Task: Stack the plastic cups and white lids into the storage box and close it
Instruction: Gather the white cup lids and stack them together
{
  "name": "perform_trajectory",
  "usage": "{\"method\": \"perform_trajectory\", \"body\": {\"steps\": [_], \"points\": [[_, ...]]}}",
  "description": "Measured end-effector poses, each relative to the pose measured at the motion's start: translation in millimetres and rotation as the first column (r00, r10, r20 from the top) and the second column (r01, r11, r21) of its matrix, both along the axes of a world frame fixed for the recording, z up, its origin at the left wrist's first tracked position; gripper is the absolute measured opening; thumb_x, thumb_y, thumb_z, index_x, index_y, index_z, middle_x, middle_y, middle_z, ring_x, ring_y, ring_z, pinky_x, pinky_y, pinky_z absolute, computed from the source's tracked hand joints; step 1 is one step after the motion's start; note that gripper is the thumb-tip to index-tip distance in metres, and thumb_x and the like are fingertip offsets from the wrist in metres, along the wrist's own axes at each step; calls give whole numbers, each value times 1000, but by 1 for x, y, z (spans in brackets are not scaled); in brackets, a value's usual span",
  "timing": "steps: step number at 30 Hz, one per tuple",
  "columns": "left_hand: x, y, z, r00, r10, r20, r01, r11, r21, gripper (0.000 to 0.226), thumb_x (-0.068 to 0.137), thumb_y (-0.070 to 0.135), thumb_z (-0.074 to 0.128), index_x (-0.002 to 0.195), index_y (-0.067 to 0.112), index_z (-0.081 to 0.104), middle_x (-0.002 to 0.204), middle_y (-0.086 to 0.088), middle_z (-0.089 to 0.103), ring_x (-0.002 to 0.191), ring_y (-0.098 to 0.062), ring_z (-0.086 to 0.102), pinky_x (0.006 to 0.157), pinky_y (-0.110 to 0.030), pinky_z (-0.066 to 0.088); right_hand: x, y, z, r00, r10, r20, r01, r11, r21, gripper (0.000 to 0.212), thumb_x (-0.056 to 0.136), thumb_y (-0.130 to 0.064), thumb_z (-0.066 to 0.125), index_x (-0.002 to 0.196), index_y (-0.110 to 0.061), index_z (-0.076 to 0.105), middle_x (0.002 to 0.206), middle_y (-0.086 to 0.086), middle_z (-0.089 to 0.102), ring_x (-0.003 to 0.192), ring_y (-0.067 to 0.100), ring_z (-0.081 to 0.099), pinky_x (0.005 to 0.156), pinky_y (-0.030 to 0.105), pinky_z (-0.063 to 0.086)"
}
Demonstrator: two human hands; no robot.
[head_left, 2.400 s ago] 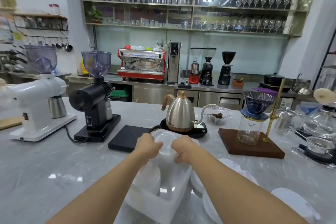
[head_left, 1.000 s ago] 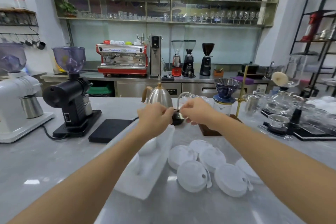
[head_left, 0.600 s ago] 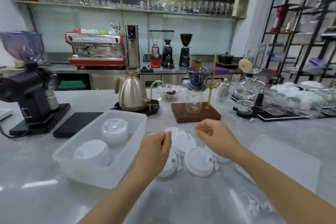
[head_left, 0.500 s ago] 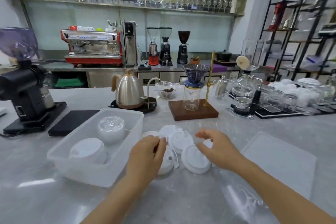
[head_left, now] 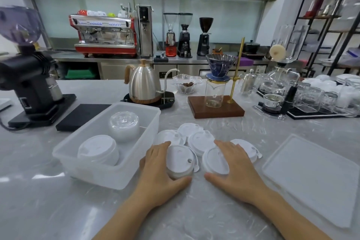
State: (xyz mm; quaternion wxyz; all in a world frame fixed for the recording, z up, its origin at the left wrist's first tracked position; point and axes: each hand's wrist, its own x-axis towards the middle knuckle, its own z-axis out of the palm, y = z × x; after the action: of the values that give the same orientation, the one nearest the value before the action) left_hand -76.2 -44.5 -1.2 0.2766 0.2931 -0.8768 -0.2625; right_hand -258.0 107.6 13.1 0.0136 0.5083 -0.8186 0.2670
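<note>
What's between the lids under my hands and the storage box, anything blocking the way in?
Nothing visible blocks it. The left hand grips a white lid stack right beside the storage box, whose top is open; its cover lies off to the right. Only the box's near wall must be cleared.

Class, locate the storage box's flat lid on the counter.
In the head view, the box lid lies flat at the right, beyond the right hand and the loose white lids.

Grey marble counter (head_left: 58, 210). Near left: open storage box (head_left: 109, 169); centre: loose white lids (head_left: 196, 140); near right: box lid (head_left: 311, 177) lying flat. Far: black grinder (head_left: 33, 91), black scale (head_left: 81, 114), kettle (head_left: 144, 84) on base, wooden dripper stand (head_left: 216, 109), glassware tray (head_left: 315, 113).
</note>
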Motion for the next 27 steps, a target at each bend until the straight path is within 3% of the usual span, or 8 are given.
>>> {"method": "perform_trajectory", "body": {"steps": [3, 6, 10, 13, 16, 21, 24, 27], "points": [[0, 1, 1, 999, -4, -50, 4, 1000, -11, 99, 59, 70, 69, 145, 27, 42, 132, 17, 49, 132, -5, 39, 108, -23, 21, 1, 1, 0, 999, 19, 38, -15, 994, -112, 89, 70, -55, 77, 144, -39, 31, 137, -33, 34, 132, -7, 26, 112, 16, 12], [1, 3, 4, 994, -17, -104, 23, 998, 57, 101, 61, 59, 82, 147, 27, 39, 132, 18, 45, 124, -2, 38, 105, -22, 27, 3, -2, 13, 974, 66, 219, -10, 968, -251, 91, 64, -55, 83, 138, -49, 31, 133, -43, 31, 123, -21, 32, 102, 3, 20], [0, 4, 7, 970, -41, -240, 81, 984, 161, 97, 60, 54, 87, 142, 32, 40, 133, 19, 52, 121, 3, 51, 100, -21, 45, 17, -21, 37, 933, 215, 288, -132, 950, -283, 91, 59, -61, 80, 140, -47, 40, 139, -33, 45, 130, -9, 42, 105, 18, 36], [-1, 10, 17, 924, -29, -380, 108, 976, 189, 81, 61, 24, 96, 125, 42, 49, 118, 23, 65, 111, 3, 62, 85, -10, 49, 30, -40, 48, 912, 311, 268, -243, 935, -258, 93, 58, -57, 83, 141, -47, 40, 138, -34, 47, 129, -9, 43, 108, 23, 40], [-1, 14, 21, 893, -25, -450, 121, 975, 186, 83, 58, 9, 96, 121, 43, 53, 120, 28, 65, 111, 2, 66, 83, -8, 49, 37, -50, 45, 885, 361, 292, -281, 917, -283, 93, 57, -54, 84, 139, -46, 43, 138, -33, 47, 133, -5, 42, 110, 24, 38], [2, 5, 16, 865, -7, -502, 139, 964, 226, 94, 48, 10, 100, 125, 36, 53, 123, 28, 63, 112, 1, 66, 85, -9, 49, 38, -48, 31, 798, 437, 415, -265, 873, -409, 89, 56, -67, 82, 135, -40, 52, 137, -25, 53, 131, 5, 49, 107, 28, 44], [1, 6, 18, 849, -25, -528, 192, 945, 264, 89, 51, 17, 102, 127, 28, 58, 124, 14, 68, 116, -12, 68, 88, -18, 54, 37, -46, 26, 736, 465, 492, -232, 856, -463, 89, 58, -79, 73, 133, -36, 55, 136, -15, 57, 129, 14, 54, 104, 32, 46], [-1, 7, 18, 822, -35, -569, 227, 936, 271, 86, 51, 29, 102, 127, 24, 62, 128, -1, 67, 118, -25, 67, 91, -32, 58, 41, -44, 25, 703, 480, 525, -232, 852, -468, 86, 68, -84, 57, 137, -33, 51, 138, -18, 55, 132, 7, 51, 106, 25, 45]]}}
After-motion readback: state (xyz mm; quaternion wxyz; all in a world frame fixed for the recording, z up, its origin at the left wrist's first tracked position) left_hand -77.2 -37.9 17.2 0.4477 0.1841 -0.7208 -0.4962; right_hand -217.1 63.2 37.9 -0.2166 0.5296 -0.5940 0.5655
